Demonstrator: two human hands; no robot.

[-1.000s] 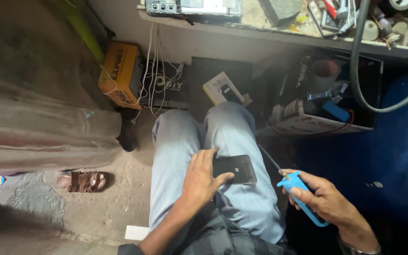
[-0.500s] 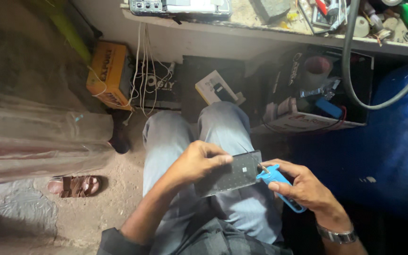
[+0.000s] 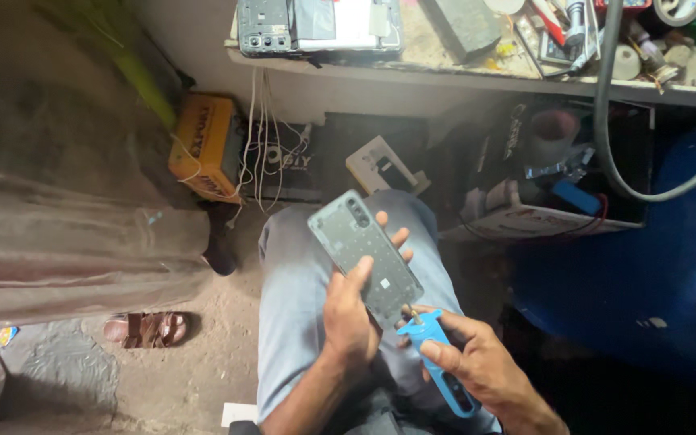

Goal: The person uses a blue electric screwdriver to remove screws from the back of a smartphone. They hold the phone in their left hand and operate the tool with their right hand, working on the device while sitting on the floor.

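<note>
My left hand (image 3: 354,314) grips a grey phone back panel (image 3: 362,256), held upright and tilted above my lap, its inner side facing me. My right hand (image 3: 477,366) holds a blue-handled tool (image 3: 437,362) whose metal tip touches the panel's lower right corner. Both hands are over my knee in light jeans (image 3: 292,306).
A cluttered workbench (image 3: 477,76) runs along the top with an opened phone (image 3: 316,24), a grey block and small parts. Beneath it sit a yellow box (image 3: 207,145), white cables, a phone part on cardboard (image 3: 380,165) and a grey hose (image 3: 614,145). A sandal (image 3: 145,329) lies on the dirt floor.
My left hand has lifted the phone panel from flat on my lap to upright. My right hand brought the blue tool's tip against the panel's lower corner.
</note>
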